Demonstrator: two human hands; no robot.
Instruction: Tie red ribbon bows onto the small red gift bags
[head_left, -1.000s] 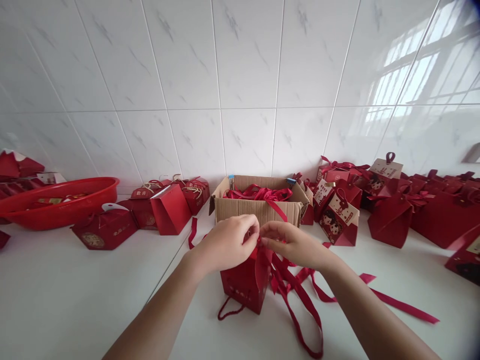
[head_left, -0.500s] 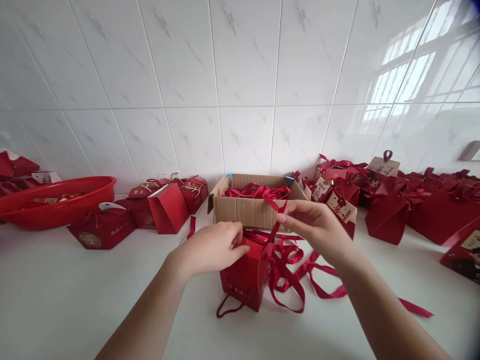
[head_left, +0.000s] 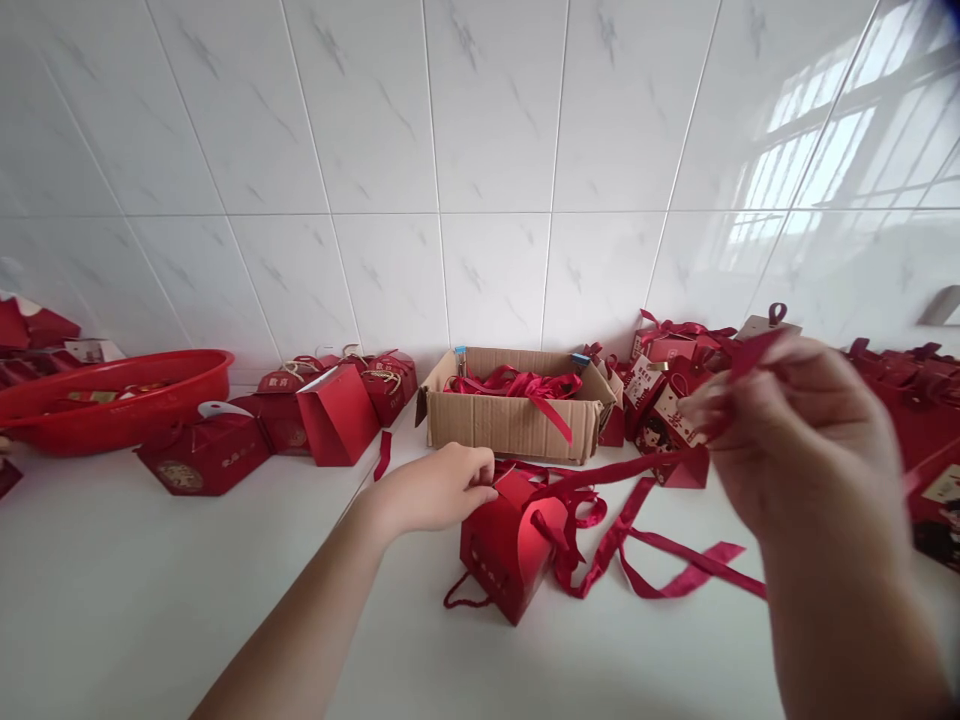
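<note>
A small red gift box point(head_left: 510, 555) stands on the white bench point(head_left: 150, 600) at 6 o'clock in the view. The left hand point(head_left: 439, 490) pinches its top flap shut. The right hand point(head_left: 802, 440), blurred, has swung away to 3 o'clock, gripping a red ribbon point(head_left: 622, 468). The ribbon hung slack half a second ago and now runs taut from the box top, so the tie looks mid-pull. A cardboard box point(head_left: 517, 425) sits just behind at 12 o'clock. Finished red boxes point(head_left: 667, 405) crowd 2 o'clock. Open bench lies from 6 to 9 o'clock.
</note>
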